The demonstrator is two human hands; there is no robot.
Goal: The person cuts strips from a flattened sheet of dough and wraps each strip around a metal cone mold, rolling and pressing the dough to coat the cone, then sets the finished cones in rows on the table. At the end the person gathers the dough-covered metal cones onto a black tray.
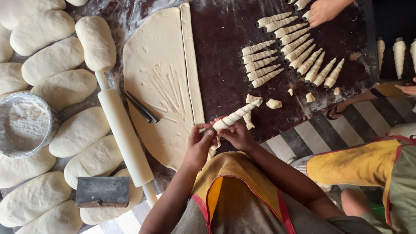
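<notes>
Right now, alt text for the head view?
Both hands, left hand and right hand, wrap a dough strip around a cone mould over a floured table. Finished dough cones, dough loaves and a rolling pin lie around.

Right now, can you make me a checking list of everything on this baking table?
Surface: dark floured table.
Job's things: dough-wrapped cone held over the table edge; rolled dough sheet with a cut strip beside it; rows of finished cones.
Clutter: rolling pin, dough loaves, flour bowl, metal scraper, dark sticks, dough scraps.
Grips: left hand and right hand both hold the cone.
Cables: nothing seen.
Surroundings: another person's hand at the far cones; striped floor; a sandalled foot.
</notes>
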